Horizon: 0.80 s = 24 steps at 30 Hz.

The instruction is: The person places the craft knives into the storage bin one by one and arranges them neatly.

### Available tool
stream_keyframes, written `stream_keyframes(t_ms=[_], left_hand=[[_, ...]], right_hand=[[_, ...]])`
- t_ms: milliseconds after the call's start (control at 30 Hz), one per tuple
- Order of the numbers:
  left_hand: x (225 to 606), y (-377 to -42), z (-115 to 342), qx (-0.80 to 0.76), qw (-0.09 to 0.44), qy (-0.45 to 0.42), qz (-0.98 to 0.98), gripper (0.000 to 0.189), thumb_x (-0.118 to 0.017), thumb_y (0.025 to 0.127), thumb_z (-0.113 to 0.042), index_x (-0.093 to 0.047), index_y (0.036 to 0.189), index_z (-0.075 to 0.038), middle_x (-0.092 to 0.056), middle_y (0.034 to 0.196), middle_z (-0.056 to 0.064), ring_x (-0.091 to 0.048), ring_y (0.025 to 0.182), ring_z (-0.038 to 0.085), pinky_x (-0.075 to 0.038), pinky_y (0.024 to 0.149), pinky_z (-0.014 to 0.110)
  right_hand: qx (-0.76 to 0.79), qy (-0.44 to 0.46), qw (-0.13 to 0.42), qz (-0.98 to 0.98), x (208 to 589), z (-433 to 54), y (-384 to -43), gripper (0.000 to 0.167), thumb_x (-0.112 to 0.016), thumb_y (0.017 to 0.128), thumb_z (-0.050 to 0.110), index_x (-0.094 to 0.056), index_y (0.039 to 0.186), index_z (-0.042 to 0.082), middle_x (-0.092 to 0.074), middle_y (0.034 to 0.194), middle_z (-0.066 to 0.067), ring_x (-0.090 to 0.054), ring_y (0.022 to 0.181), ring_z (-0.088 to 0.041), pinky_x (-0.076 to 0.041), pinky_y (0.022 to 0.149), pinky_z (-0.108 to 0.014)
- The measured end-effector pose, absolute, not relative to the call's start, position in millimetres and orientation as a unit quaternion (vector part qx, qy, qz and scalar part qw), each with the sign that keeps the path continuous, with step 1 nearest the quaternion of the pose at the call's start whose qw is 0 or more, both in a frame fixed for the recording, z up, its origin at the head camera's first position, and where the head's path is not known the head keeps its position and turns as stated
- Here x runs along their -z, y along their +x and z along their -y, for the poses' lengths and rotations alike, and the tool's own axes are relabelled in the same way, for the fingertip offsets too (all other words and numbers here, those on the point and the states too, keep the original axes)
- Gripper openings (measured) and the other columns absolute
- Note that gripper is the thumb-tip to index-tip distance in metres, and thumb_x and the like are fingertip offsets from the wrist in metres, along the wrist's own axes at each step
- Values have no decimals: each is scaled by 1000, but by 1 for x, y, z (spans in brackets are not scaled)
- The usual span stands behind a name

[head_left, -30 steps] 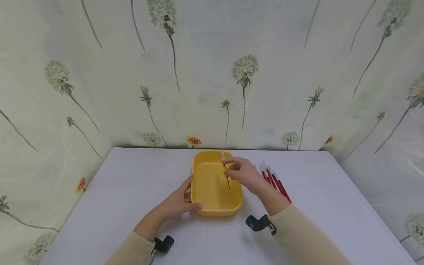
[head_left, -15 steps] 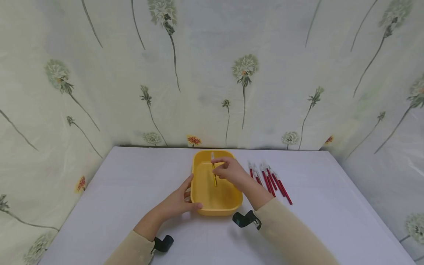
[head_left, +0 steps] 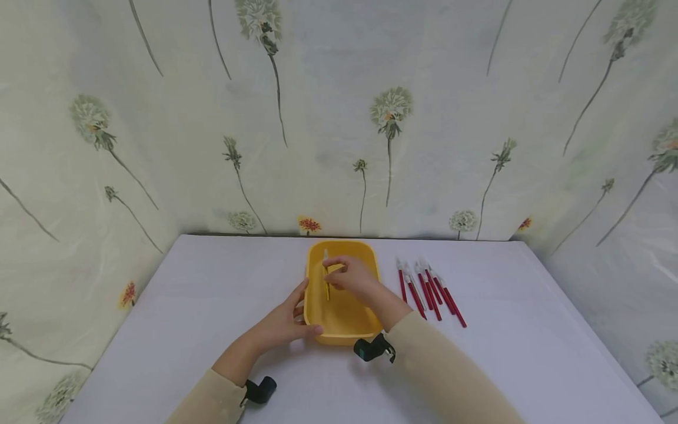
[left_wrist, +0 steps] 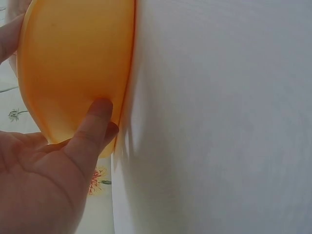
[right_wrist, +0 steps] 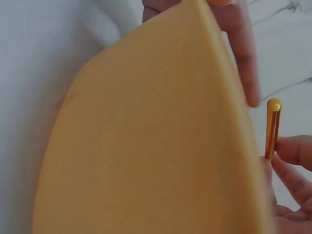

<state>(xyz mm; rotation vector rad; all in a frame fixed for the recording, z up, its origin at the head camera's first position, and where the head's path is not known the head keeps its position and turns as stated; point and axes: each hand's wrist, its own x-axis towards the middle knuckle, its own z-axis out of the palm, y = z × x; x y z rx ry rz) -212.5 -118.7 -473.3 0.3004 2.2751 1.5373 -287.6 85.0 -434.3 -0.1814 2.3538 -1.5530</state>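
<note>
A deep yellow plastic tray [head_left: 346, 318] stands in the middle of the table in the head view. My left hand [head_left: 283, 324] grips its near left corner, thumb at the near rim and the other fingers along the left wall. In the left wrist view, fingertips press the tray's outer wall [left_wrist: 73, 63]. Over the tray's left half, my right hand [head_left: 355, 277] pinches a slim gold pen-like stick [head_left: 327, 288] with a pale clear tip. Its rounded gold end [right_wrist: 274, 105] shows beyond the tray rim in the right wrist view. The tray's right rim is partly behind the right wrist.
Several slim red sticks [head_left: 415, 297] with clear tips lie fanned out on the white table [head_left: 222, 282] right of the tray. A cloth wall [head_left: 318, 118] with printed dandelions rises behind the table. A small black camera sits on each wrist.
My right hand has moved left across the tray, carrying the gold stick from its right side to its left side. More red sticks are uncovered. The left hand stays put.
</note>
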Motion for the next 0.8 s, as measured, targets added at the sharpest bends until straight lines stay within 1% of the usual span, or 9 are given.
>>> stream_keyframes(t_ms=[67, 133, 233, 300, 500, 600, 733, 800], left_hand=[[474, -212, 119, -549, 189, 110, -807, 112, -82, 83, -37, -5, 163, -24, -21, 164, 13, -36, 144, 35, -38, 111, 53], [474, -212, 119, -549, 188, 112, -806, 111, -82, 84, -36, -5, 163, -24, -22, 164, 13, -37, 144, 34, -39, 111, 52], [474, -212, 120, -552, 188, 115, -804, 111, -82, 84, -35, -4, 163, -24, -21, 164, 12, -37, 144, 34, -39, 111, 52], [474, -212, 120, -552, 188, 115, -804, 111, -82, 84, -36, -4, 163, -24, -21, 165, 11, -37, 144, 34, -40, 110, 51], [472, -212, 120, -553, 189, 123, -802, 110, -81, 85, -35, -4, 163, -23, -21, 165, 11, -36, 144, 33, -40, 110, 51], [473, -211, 120, -554, 189, 124, -801, 110, -81, 85, -34, -4, 163, -23, -20, 165, 11, -37, 144, 33, -40, 110, 50], [473, -211, 120, -551, 188, 120, -804, 109, -81, 85, -35, -5, 163, -24, -20, 165, 10, -38, 144, 33, -41, 110, 50], [473, -211, 120, -550, 188, 117, -805, 110, -81, 85, -36, -5, 163, -25, -20, 165, 10, -37, 144, 32, -41, 110, 50]], right_hand=[[538, -61, 160, -825, 438, -82, -289, 32, -69, 94, 14, -67, 126, 11, -70, 108, -7, -66, 94, -24, -55, 92, -40], [536, -59, 162, -826, 442, -80, -290, 31, -69, 94, 14, -68, 125, 12, -70, 107, -7, -64, 90, -21, -56, 88, -35], [548, -59, 163, -819, 448, -77, -293, 31, -70, 93, 11, -68, 124, 9, -70, 103, -8, -61, 83, -19, -55, 79, -29], [548, -56, 162, -818, 451, -75, -295, 31, -70, 93, 11, -69, 124, 10, -69, 99, -7, -60, 80, -17, -53, 75, -27], [551, -51, 179, -813, 461, -74, -301, 30, -68, 95, 11, -68, 125, 11, -62, 86, -3, -55, 72, -15, -47, 65, -23], [552, -50, 192, -810, 465, -74, -300, 31, -67, 95, 10, -67, 125, 9, -61, 84, -4, -54, 69, -16, -47, 64, -23], [544, -48, 194, -815, 468, -73, -299, 31, -67, 95, 9, -67, 126, 8, -62, 88, -5, -55, 70, -16, -48, 65, -23], [538, -52, 191, -820, 469, -72, -298, 31, -67, 94, 8, -67, 125, 7, -62, 86, -5, -55, 69, -16, -48, 64, -23]])
